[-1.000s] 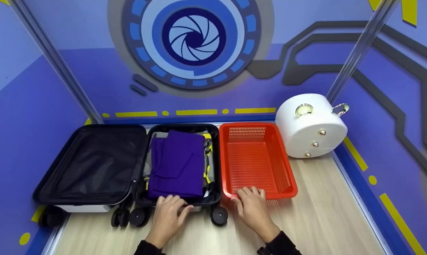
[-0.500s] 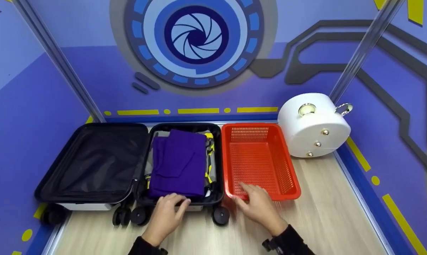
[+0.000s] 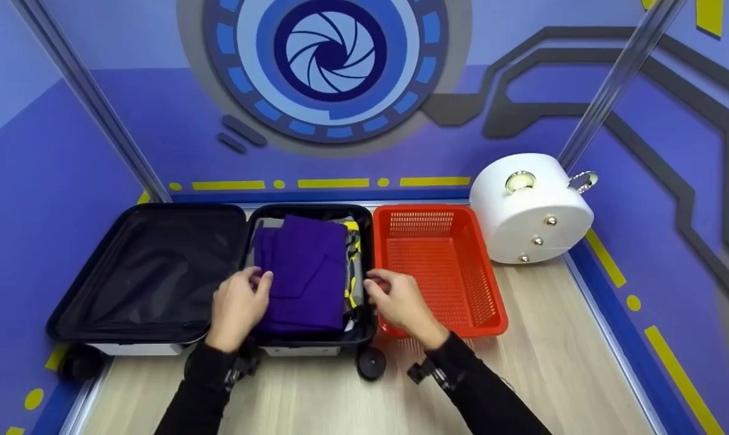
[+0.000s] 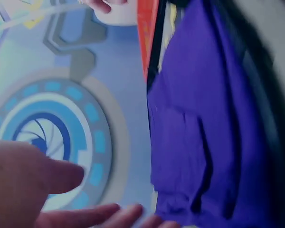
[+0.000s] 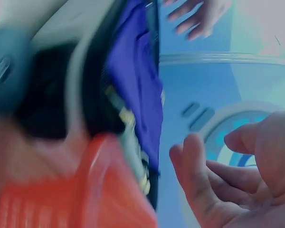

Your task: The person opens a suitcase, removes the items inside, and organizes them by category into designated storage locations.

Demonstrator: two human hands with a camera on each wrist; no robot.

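A folded purple garment lies on top of grey-and-yellow patterned cloth in the right half of an open suitcase. My left hand is over that half's left edge, fingertips beside the garment. In the left wrist view its fingers are extended, with nothing between them and the thumb. Opposite, my right hand hovers between the suitcase's right rim and the red basket. Its fingers are loosely bent and hold nothing in the right wrist view.
The suitcase's other half, with a dark mesh lining, lies flat at the left. A white rounded case with a handle stands at the back right. Black wheels stick out at the suitcase's front. Painted panels enclose the table.
Both hands have moved forward from the front edges: the left to the garment's left side, the right from the basket's front rim to the suitcase's right rim. Garment and basket stay put.
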